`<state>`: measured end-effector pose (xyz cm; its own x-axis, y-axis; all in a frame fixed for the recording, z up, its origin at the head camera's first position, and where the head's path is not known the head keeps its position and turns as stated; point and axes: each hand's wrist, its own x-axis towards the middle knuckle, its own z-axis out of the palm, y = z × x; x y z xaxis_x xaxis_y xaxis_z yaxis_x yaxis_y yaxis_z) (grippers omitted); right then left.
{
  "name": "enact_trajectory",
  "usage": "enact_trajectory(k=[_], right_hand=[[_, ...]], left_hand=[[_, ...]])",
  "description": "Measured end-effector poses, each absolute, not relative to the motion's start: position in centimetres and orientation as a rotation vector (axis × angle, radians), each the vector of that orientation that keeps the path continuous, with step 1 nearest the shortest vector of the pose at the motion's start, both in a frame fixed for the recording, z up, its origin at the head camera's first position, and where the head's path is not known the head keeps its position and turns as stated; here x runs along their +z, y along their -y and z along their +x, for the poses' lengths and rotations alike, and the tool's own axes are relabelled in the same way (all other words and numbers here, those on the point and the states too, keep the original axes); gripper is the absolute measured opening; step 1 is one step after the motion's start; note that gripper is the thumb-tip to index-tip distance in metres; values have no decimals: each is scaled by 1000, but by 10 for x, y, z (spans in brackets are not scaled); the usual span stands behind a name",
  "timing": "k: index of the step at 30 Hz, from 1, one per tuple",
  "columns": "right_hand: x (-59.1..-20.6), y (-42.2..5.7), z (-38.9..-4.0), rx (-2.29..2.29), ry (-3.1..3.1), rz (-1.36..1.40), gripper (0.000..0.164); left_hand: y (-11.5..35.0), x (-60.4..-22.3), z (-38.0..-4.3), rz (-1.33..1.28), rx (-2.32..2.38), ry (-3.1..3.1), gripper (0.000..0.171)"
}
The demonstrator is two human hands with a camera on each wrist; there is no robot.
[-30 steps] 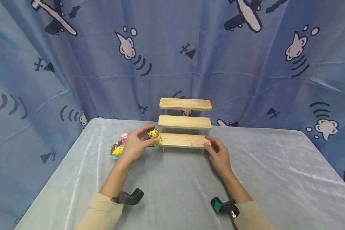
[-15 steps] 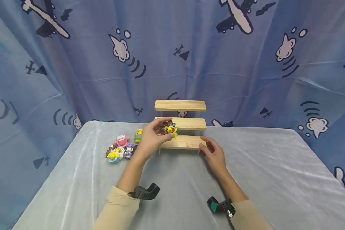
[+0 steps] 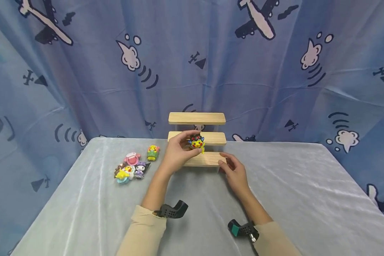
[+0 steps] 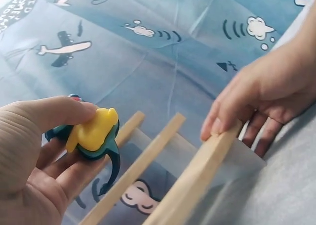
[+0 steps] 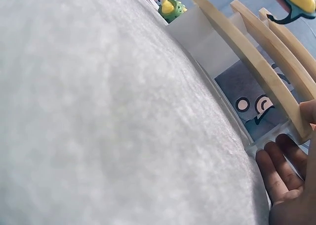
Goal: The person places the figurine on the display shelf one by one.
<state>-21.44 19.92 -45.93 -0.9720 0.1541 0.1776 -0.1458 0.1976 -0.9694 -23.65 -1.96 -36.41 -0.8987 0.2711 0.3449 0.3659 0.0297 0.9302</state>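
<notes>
Hands, two: left hand (image 3: 177,155) pinching one yellow figurine (image 3: 197,143); right hand (image 3: 236,175) pinching the right end of a three-tier wooden stand (image 3: 196,118).
Figurine held in the air above the stand's lowest board (image 3: 201,161); head view alone gives its face, red-cheeked under dark headgear with blue trim. Left-wrist view gives the plain yellow reverse, a dark teal covering and a slim curling teal strip. Face turned toward the head camera, headgear uppermost; long axis roughly upright, lower body partly behind the thumb. Wrist views add translucent side panels (image 5: 190,34), barely seen from the head. Also on the table (image 3: 284,185), toward its far left corner: clustered figurines including one purple-clad piece (image 3: 140,170); one green-and-yellow piece (image 3: 152,153), apart.
</notes>
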Motion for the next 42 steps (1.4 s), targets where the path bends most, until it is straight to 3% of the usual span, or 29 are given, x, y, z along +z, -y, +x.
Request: enact_trajectory(k=[42], right_hand=[[-459,-197,-214,1867,2200,17,35]], left_hand=[[-18,-419,-241,-844,-1759,2309,45]])
